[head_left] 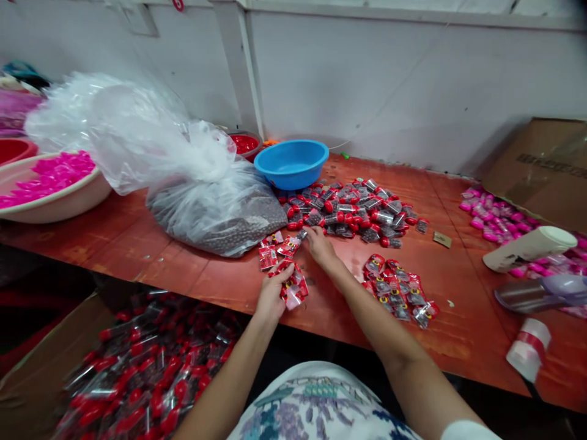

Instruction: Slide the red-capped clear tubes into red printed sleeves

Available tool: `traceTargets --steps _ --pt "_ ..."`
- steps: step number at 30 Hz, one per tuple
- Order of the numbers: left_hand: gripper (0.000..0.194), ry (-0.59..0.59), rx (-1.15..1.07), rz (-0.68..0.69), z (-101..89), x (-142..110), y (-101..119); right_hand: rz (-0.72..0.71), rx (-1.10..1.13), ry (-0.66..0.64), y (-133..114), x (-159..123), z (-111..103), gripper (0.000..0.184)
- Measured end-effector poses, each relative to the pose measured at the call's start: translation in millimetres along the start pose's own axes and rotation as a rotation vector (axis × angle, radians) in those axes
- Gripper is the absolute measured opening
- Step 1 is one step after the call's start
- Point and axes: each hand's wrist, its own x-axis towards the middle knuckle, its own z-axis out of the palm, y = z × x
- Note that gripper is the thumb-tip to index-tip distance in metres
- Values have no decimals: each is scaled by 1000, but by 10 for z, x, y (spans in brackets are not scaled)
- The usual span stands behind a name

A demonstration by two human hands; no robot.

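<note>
Red printed packets (295,287) with clear parts are gripped in my left hand (271,296) at the table's front edge. Just beyond, more red packets (268,256) lie on the tabletop. My right hand (320,245) is closed at the near edge of a heap of small clear bottles (353,208) with red caps and dark contents. At its fingertips is one small clear bottle (301,234), its other end hidden by the fingers. This bottle sits close to a red packet (288,246). Right of my right forearm lies a group of filled red packets (398,287).
A knotted clear bag (215,214) of dark beads and a blue basin (291,165) stand behind. Below left, a carton holds many red-capped bottles (151,373). At right are a white cup (527,249), a tape roll (529,348), pink pieces (495,214) and a cardboard box (541,171).
</note>
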Motion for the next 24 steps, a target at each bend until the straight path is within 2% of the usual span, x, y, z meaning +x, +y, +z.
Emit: traceTargets --steps 2,4,10,13,16,20,24 --pt "21 23 -19 -53 3 3 33 14 -56 -27 -10 132 72 37" --pt "17 26 -57 -108 -4 8 66 27 -107 -51 -8 143 110 34" --pt "10 36 -102 -181 -35 61 69 64 -238 -127 133 -261 55 30" --pt "10 27 -106 -202 -6 77 1 102 -281 -109 155 -382 20 34" --pt "10 30 -104 -246 37 58 -51 127 -303 -69 101 -311 24 42" --pt "9 38 -105 -256 37 -3 -23 151 -308 -51 8 -142 32 44" --pt "9 51 -121 -211 -22 -36 52 175 -287 -40 -10 -214 -13 42"
